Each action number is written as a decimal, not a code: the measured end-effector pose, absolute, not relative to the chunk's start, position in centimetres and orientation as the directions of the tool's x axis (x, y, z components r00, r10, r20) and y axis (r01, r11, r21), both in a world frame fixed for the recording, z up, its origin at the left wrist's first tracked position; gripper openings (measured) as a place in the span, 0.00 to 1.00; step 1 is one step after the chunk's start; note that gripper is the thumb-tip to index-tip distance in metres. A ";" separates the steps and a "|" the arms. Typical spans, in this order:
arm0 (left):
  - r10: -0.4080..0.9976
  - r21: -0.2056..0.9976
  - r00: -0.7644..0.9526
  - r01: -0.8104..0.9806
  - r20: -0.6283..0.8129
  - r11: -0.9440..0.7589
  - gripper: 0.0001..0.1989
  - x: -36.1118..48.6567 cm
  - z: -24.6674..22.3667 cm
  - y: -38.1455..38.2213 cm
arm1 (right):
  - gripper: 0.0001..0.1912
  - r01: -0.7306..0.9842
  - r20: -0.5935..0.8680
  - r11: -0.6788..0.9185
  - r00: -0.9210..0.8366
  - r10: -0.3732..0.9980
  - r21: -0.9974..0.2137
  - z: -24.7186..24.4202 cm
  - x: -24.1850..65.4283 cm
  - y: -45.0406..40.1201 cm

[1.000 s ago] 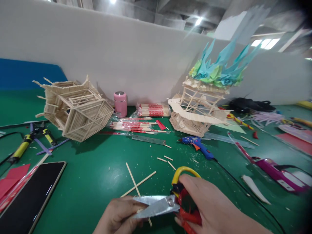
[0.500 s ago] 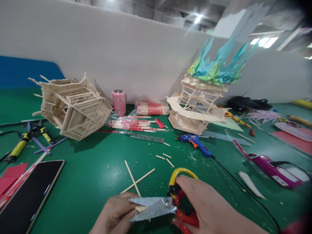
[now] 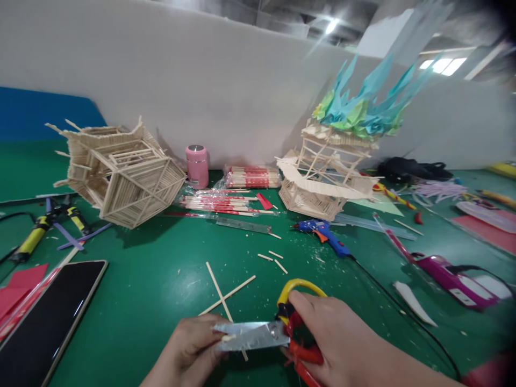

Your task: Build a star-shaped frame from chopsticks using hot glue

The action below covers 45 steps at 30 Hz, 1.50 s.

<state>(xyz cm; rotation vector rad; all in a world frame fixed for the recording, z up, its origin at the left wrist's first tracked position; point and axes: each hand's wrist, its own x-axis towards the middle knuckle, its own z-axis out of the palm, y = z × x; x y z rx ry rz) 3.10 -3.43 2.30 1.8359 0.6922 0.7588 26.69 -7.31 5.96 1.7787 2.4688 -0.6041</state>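
My right hand (image 3: 334, 333) grips the red and yellow handles of a pair of scissors (image 3: 258, 336). Their metal blades point left and stand slightly apart. Between the blade tips is the end of a small pale wooden piece (image 3: 228, 338). My left hand (image 3: 191, 346) pinches that piece, its fingers hiding most of it. Just beyond my hands, two thin sticks (image 3: 221, 297) lie crossed on the green table (image 3: 153, 290). Several short cut sticks (image 3: 278, 266) lie further back.
A blue glue gun (image 3: 322, 235) lies right of centre, its cord running forward. Stick structures stand at the left (image 3: 137, 183) and right (image 3: 314, 199). A phone (image 3: 52, 322) lies at the left, a purple tool (image 3: 451, 279) at the right. Behind are a pink flask (image 3: 197, 166) and bagged sticks (image 3: 252, 177).
The scissor blades have moved closer together around the wooden piece. My left hand has shifted slightly, and more of a stick shows below the blades.
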 end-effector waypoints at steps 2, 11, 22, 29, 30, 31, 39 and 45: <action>0.757 0.934 0.635 0.156 0.154 -0.321 0.11 3.2 2.3 -3.4 | 0.12 0.928 -0.281 0.255 -0.330 0.901 -0.272 5.7 26.6 -7.3; 0.748 0.990 0.652 0.129 -0.127 0.056 0.16 4.1 1.8 -3.3 | 0.16 0.908 -0.334 -0.063 -0.088 0.939 -0.415 6.3 26.5 -7.0; 0.775 0.996 0.626 0.044 -0.090 0.079 0.13 3.7 1.6 -3.3 | 0.16 0.912 -0.338 0.017 -0.169 0.926 -0.410 7.0 25.9 -7.4; 0.765 0.996 0.643 0.082 -0.031 -0.028 0.15 3.5 1.3 -3.4 | 0.17 0.928 -0.318 0.065 -0.191 0.929 -0.367 6.5 26.1 -7.4; 0.762 0.996 0.647 0.078 -0.020 -0.040 0.16 3.5 1.2 -3.4 | 0.17 0.931 -0.316 0.071 -0.192 0.929 -0.359 6.5 26.2 -7.5; 0.760 0.996 0.650 0.078 -0.011 -0.052 0.16 3.4 1.1 -3.4 | 0.17 0.932 -0.317 0.075 -0.195 0.928 -0.353 6.4 26.2 -7.6; 0.734 0.985 0.679 0.102 0.035 -0.141 0.15 3.9 1.6 -3.6 | 0.12 0.944 -0.357 0.040 -0.163 0.920 -0.328 5.5 26.7 -7.4; 0.963 0.982 0.210 -0.048 -0.167 0.181 0.08 3.2 1.8 -2.6 | 0.12 0.909 -0.223 -0.212 0.137 0.965 -0.358 4.0 29.8 -7.6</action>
